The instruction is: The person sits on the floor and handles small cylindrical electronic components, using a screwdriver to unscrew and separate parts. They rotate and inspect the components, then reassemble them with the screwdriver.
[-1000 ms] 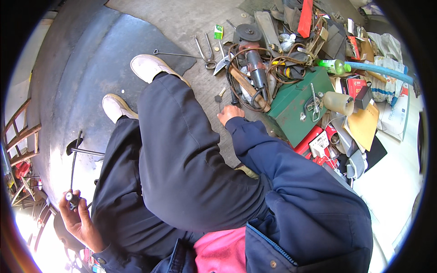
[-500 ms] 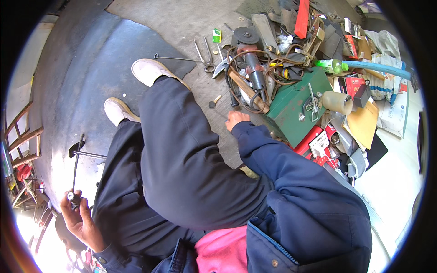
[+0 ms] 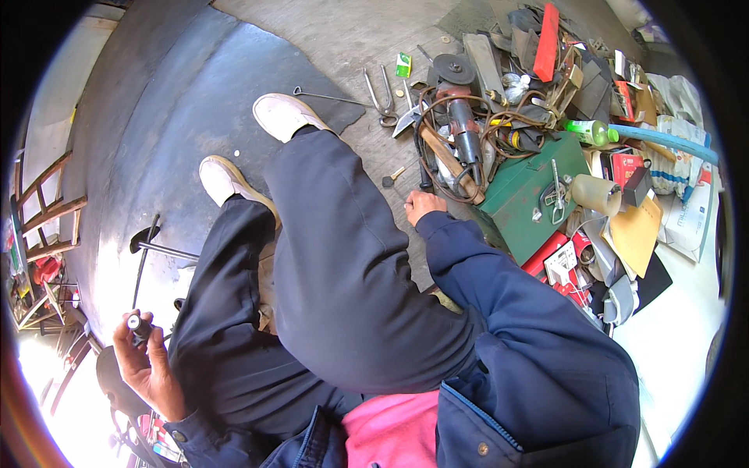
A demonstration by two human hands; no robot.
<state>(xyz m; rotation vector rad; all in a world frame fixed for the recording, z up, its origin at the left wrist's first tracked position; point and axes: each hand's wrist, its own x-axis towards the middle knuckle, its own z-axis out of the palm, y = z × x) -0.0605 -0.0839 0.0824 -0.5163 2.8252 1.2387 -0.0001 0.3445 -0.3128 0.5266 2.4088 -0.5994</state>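
Observation:
Low on the left, my left hand [image 3: 156, 382] grips a screwdriver [image 3: 140, 326] by its black handle, between thumb and fingers. Its long thin shaft points away from me, beside a black metal rod with a flat dark end [image 3: 168, 251]. My right hand [image 3: 425, 206] is just beyond my right leg, low over the floor, with its fingers curled; whatever they may hold is hidden. Close to it lie a small tool with a pale handle and dark head [image 3: 389, 181] and a wooden-handled hammer [image 3: 451, 165].
An angle grinder [image 3: 464, 129] with its brown cord lies by a green metal toolbox [image 3: 530, 195]. Behind are scrap pieces, a red bar [image 3: 547, 43], a green bottle [image 3: 591, 132] and a blue hose [image 3: 663, 141]. A wooden frame [image 3: 51, 214] stands at left.
The whole view has shifted, so everything sits slightly further right and lower. My left hand still grips the screwdriver; my right hand stays by the toolbox with curled fingers.

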